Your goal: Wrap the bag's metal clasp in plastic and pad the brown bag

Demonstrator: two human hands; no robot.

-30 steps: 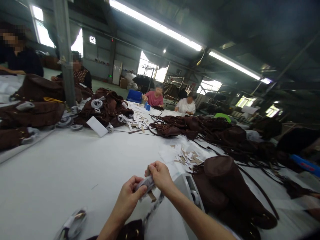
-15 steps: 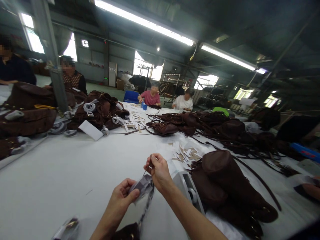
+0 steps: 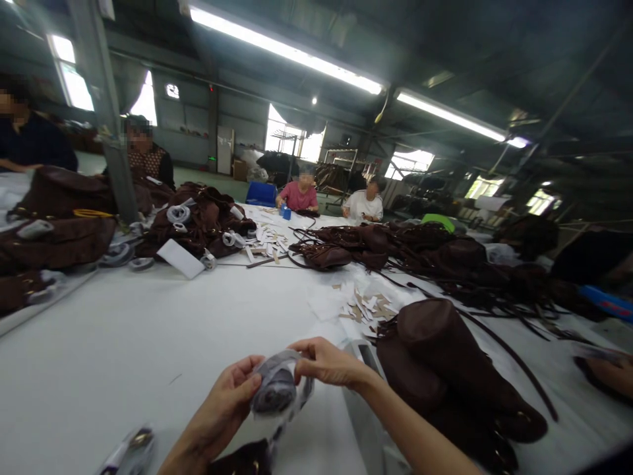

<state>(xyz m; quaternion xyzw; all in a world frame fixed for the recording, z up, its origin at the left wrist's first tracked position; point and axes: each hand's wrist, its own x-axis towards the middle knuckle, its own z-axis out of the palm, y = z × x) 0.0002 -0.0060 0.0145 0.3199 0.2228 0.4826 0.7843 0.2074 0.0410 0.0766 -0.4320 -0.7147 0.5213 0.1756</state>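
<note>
Here both hands meet low over the table (image 3: 148, 343) — the left hand (image 3: 228, 401) pinches the near side of a grey wrapped piece (image 3: 277, 390), the right hand (image 3: 326, 361) grips its top edge, fingers curled. The piece hangs between them, clear of the table. Just right of the right hand lies a brown bag (image 3: 445, 369); beyond it, paper scraps (image 3: 366, 307). Below the left hand — a wrapped ring (image 3: 129, 447).

A bag workshop: brown bags (image 3: 445, 369) heaped on a long white table (image 3: 148, 343), workers seated around.
</note>
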